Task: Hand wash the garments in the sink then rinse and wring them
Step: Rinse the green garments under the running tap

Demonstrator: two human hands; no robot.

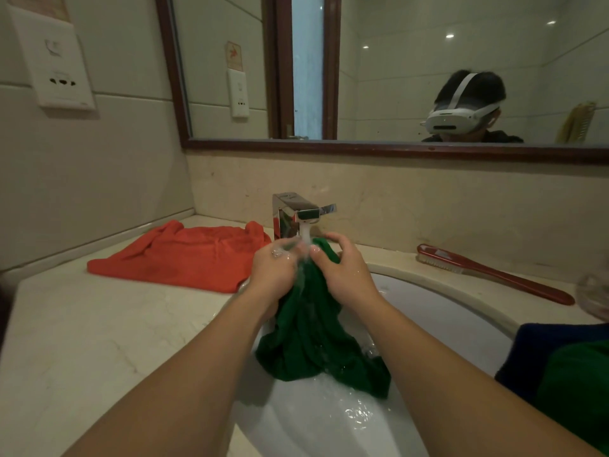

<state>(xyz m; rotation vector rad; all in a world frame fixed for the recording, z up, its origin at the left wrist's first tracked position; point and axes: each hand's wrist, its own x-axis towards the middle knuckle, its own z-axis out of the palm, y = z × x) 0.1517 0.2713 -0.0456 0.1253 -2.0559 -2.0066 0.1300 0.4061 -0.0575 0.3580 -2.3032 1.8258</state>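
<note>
Dark green garment (313,338), orange-red garment (184,255), white sink (445,311), red-handled brush (487,272), chrome tap (293,212).

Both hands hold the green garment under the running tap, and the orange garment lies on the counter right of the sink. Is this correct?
Not quite: in the head view the orange garment lies left of the sink, not right. The left hand and right hand do hold the green garment under the running tap.

Forearms (184,374) are bare; left hand (273,275) and right hand (346,275) glisten wet; the mirror (395,77), upper right, shows a white strapped headset (458,117) above a dark collar (494,137).
</note>
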